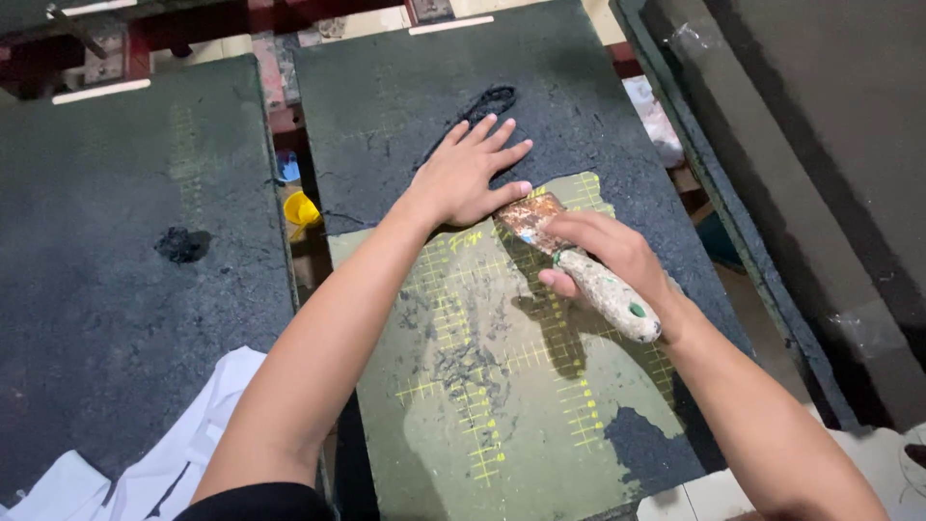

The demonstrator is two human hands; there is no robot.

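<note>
My right hand (606, 253) grips a scraper (579, 265) by its paint-crusted pale handle, the worn metal blade angled onto the board. My left hand (470, 174) lies flat, fingers spread, on the dark coating just left of the blade tip. Both hands rest on a flat printing pallet (482, 405) whose olive surface with yellow grid lines shows where the black coating is scraped off. A peeled black strip (487, 101) curls on the pallet beyond my left fingers.
A second dark pallet (125, 251) stands to the left with a black clump (178, 244) on it. White cloth (174, 453) lies at its near corner. A yellow object (300, 208) sits in the gap between the pallets. Another dark board (820, 145) is at the right.
</note>
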